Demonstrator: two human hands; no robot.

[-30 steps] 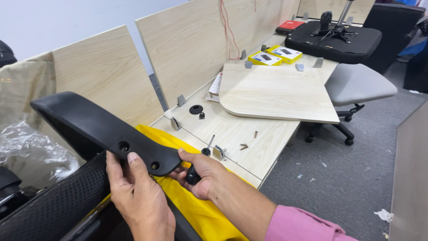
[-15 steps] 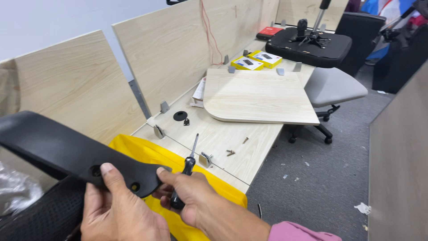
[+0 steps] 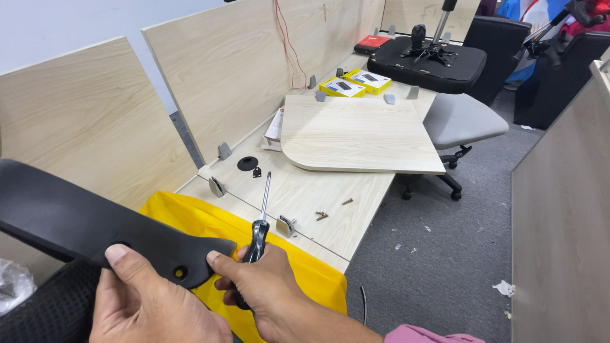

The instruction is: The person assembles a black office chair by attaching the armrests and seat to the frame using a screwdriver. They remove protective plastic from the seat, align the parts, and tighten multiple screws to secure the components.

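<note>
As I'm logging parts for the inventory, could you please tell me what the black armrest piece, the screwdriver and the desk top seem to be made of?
Black armrest piece: probably moulded plastic, matt, smooth curved edges, held by left hand.
Screwdriver: shiny metal shaft, black handle, plastic or rubber, in right hand.
Desk top: pale wood-grain surface, likely laminate board.

Both hands sit low in the head view, close together and touching near the fingertips. The left hand [image 3: 149,305] comes up from the bottom edge, back toward the camera, its thumb stretched up and pressed flat while the other fingers curl out of sight beneath. The right hand [image 3: 270,292] reaches in from the lower right on a forearm in a pink sleeve, fingers wrapped shut in a fist-like grip and the forefinger pointing left toward the left thumb.
</note>
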